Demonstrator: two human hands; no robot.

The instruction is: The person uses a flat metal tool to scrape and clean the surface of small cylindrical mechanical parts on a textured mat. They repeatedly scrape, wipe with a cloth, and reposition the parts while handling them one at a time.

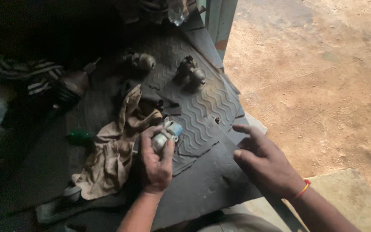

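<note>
Left hand (pixel 155 161) has a closed grip on a small cylindrical metal part with a pale blue end (pixel 166 134), fingers curled round its body, blue end pointing up and to the right. I hold it just above the dark rubber mat (pixel 207 103) with the wavy tread, near the mat's near edge. Right hand (pixel 265 161) holds nothing: grip open, fingers spread and slightly bent, hovering over the right edge of the desk (pixel 202 184), well apart from the part. Orange thread band (pixel 302 189) on that wrist.

Crumpled tan rag (pixel 114 150) lies just left of my left hand, touching or nearly touching it. Green-handled tool (pixel 80 137) sits left of the rag, mostly in shadow. Farther back on the mat: two more small metal fittings, one (pixel 141 61) at far left, one (pixel 190 71) to its right, apart from each other. Dark ribbed tool handle (pixel 71 88) lies at far left, striped cloth (pixel 31 73) beyond it. Bare dirt ground (pixel 314 77) on the right.
</note>
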